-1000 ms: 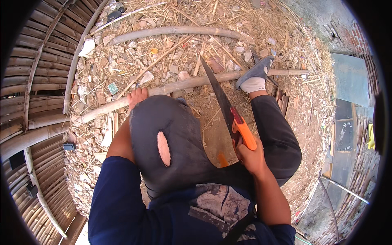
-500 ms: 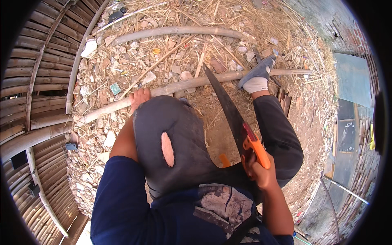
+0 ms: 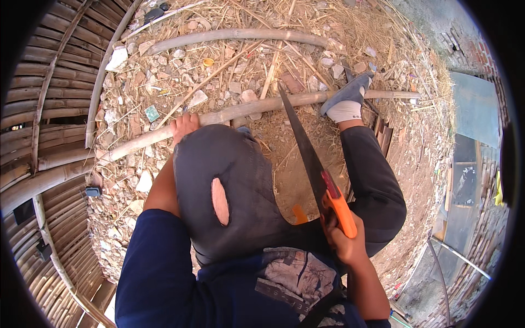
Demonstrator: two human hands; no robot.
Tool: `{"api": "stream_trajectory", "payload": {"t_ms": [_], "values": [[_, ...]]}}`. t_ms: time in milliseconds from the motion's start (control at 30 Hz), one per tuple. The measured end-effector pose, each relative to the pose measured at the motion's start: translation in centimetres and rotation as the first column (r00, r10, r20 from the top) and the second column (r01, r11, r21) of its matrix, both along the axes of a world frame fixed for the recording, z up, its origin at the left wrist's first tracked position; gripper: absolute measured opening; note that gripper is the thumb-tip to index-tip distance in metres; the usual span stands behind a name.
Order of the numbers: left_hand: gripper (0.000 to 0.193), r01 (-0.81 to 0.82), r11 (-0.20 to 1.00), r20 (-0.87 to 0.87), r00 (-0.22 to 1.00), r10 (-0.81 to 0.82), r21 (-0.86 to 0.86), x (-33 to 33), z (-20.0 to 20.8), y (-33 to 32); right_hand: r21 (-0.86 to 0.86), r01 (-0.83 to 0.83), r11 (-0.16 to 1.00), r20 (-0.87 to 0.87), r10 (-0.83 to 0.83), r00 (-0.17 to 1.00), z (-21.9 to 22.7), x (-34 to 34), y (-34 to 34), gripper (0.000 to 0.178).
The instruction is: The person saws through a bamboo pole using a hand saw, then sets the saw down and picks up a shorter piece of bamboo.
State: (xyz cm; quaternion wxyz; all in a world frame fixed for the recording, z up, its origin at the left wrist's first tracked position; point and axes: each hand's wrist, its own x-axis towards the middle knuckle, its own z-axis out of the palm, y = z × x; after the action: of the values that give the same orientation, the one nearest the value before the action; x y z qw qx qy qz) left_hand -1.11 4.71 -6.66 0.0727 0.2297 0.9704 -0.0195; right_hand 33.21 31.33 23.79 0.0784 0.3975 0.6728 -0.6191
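Note:
A hand saw (image 3: 307, 147) with an orange and red handle is gripped in my right hand (image 3: 348, 238). Its dark blade slants up and left, and the tip reaches just past a long bamboo pole (image 3: 249, 110). Whether the teeth touch the pole I cannot tell. My left hand (image 3: 186, 127) rests on the pole beyond my bent left knee, fingers curled over it; the knee and forearm hide part of the grip. Near its right end, my slippered right foot (image 3: 346, 104) is on the pole.
Another bamboo pole (image 3: 240, 35) lies farther off among stones, straw and thin sticks. A slatted bamboo wall (image 3: 60, 104) stands at the left. To the right is a brick wall with a leaning blue-grey sheet (image 3: 474, 106). Something orange (image 3: 299, 214) shows between my legs.
The saw and my right hand have shifted slightly down, with the blade a little steeper. My left hand stays on the bamboo pole.

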Motion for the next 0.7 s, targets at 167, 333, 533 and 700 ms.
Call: {"api": "stream_trajectory", "payload": {"t_ms": [167,333,533,700], "values": [[0.046,-0.031,0.999,0.033,0.999,0.031,-0.014,0.0,0.2,-0.7,-0.124,0.094,0.988,0.001,-0.095,0.995,0.8,0.4,1.8,0.008],[0.045,-0.043,0.999,0.096,0.994,0.044,-0.009,-0.1,2.3,0.6,-0.090,0.263,0.960,0.029,-0.262,0.965,2.3,0.9,1.4,0.007],[0.042,-0.039,0.999,-0.002,0.999,0.039,0.023,-0.9,0.0,-0.3,0.060,-0.062,0.996,-0.009,0.063,0.998,1.3,-0.7,2.1,0.002],[0.044,0.006,1.000,0.000,1.000,-0.006,0.006,-0.5,-0.6,-0.7,-0.101,0.166,0.981,-0.025,-0.169,0.985,2.4,2.2,2.3,0.004]]}}
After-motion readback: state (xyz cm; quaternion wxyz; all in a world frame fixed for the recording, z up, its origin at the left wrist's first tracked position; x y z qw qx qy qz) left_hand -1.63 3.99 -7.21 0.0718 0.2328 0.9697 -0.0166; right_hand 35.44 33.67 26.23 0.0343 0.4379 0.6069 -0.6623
